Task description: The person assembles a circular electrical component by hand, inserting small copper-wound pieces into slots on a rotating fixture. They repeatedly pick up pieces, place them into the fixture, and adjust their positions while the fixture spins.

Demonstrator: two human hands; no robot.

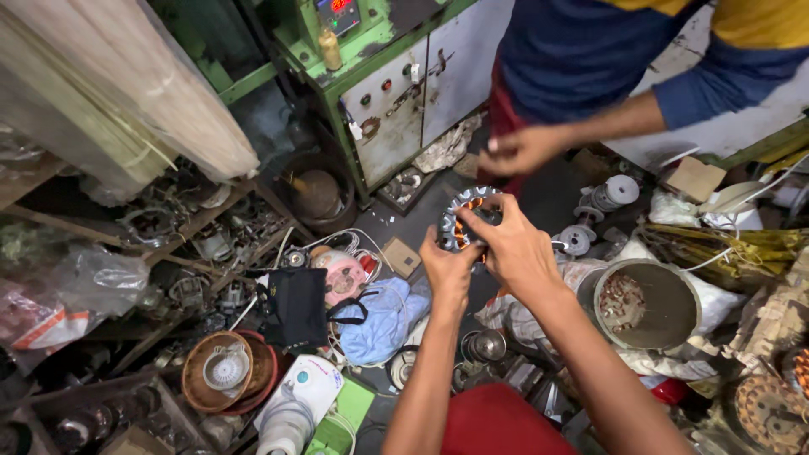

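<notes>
I hold a round metal motor stator (463, 211) with copper windings up in front of me. My left hand (447, 268) grips its lower edge from below. My right hand (512, 248) clasps its right side, fingers curled over the rim. Another person in a blue and yellow shirt stands just beyond; that person's hand (521, 149) hovers slightly above the stator, apart from it.
A green machine cabinet (396, 93) with knobs stands at the back. A grey bucket (647, 305) holding small parts sits at the right. Spools (608, 195), a black bag (295, 306), a blue cloth (381, 318), round fan parts (226, 371) and scrap crowd the floor.
</notes>
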